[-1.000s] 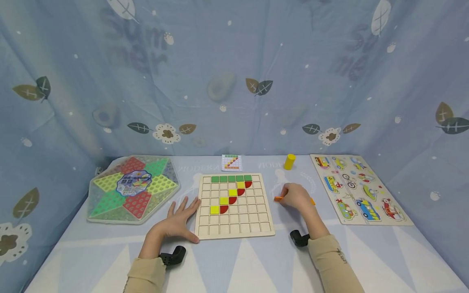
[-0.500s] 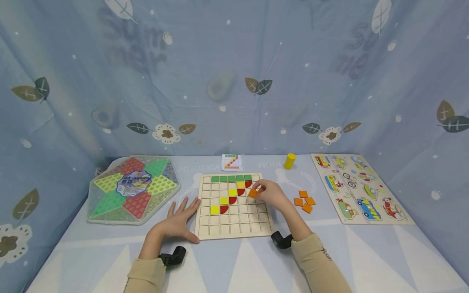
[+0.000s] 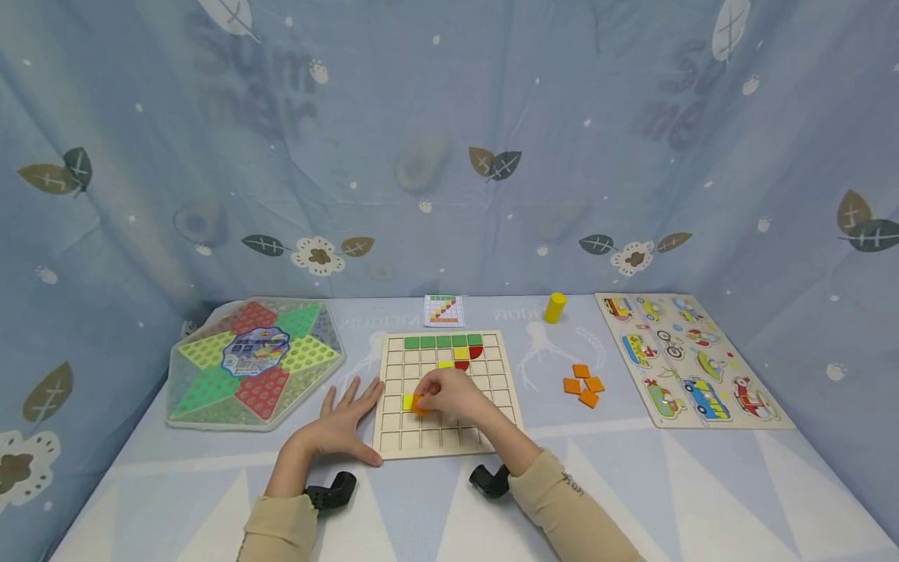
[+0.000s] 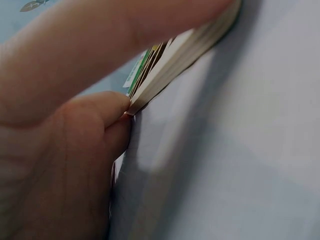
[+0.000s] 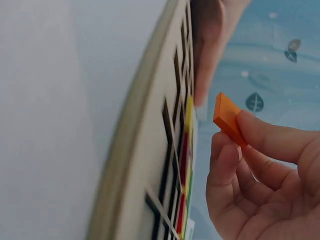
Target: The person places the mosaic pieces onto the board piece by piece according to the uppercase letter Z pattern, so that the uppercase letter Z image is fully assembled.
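Observation:
Between thumb and fingers my right hand (image 3: 453, 393) pinches an orange square tile (image 5: 229, 118), held above the lower left part of a wooden grid board (image 3: 449, 442). On the board, green squares (image 3: 444, 342) line the top row. Yellow squares (image 3: 408, 402) and red quarter-circle tiles (image 3: 475, 353) step diagonally, partly covered by the right hand. My left hand (image 3: 340, 425) lies with fingers spread at the board's left edge, the thumb by the lower left corner. In the left wrist view, its fingers touch the board's side (image 4: 172, 65).
Several loose orange tiles (image 3: 581, 386) lie right of the board. Behind it are a small pattern card (image 3: 444, 311) and a yellow cylinder (image 3: 555, 308). A hexagonal game box (image 3: 256, 363) sits left, a vehicle puzzle board (image 3: 691, 363) right.
My right hand has picked up an orange tile from the group at the right and carried it leftward across the board. The left hand has stayed in place.

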{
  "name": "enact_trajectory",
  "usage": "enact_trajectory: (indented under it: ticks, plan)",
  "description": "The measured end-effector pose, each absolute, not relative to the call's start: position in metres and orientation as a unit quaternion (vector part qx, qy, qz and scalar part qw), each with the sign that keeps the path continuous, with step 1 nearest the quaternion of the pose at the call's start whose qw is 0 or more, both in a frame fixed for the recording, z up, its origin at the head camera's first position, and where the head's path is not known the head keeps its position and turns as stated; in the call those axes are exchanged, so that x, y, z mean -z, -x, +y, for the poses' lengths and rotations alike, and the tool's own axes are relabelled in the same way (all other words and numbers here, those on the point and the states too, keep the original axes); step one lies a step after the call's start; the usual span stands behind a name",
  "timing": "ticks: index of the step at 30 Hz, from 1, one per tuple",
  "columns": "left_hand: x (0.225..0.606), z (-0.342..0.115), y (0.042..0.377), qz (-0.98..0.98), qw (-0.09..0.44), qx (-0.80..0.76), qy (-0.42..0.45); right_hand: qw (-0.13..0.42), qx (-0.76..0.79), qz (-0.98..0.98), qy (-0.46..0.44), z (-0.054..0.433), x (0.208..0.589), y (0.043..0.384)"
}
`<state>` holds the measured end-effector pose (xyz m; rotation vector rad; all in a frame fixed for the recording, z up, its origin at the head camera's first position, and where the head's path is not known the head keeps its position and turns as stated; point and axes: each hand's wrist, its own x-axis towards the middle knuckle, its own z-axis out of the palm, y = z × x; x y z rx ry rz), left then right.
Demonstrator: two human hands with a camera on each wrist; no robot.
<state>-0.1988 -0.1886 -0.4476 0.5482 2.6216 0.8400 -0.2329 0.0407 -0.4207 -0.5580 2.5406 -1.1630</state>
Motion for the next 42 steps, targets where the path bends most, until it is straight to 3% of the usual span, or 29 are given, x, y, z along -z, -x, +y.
enact_trajectory:
  ticks: [15, 24, 34, 42]
  plan:
    - [0.447, -0.189, 0.197, 0.923, 0.165, -0.293, -0.187, 0.106, 0.279, 0.927, 0.227, 0.016, 0.429, 0.226]
    - [0.450, -0.190, 0.197, 0.923, 0.166, -0.293, -0.186, 0.105, 0.293, 0.926, 0.212, 0.020, 0.428, 0.224]
    - [0.449, -0.187, 0.198, 0.925, 0.166, -0.292, -0.178, 0.101, 0.359, 0.914, 0.161, 0.067, 0.420, 0.237]
    - [0.449, -0.187, 0.198, 0.927, 0.165, -0.287, -0.179, 0.075, 0.364, 0.926, 0.068, 0.127, 0.412, 0.246]
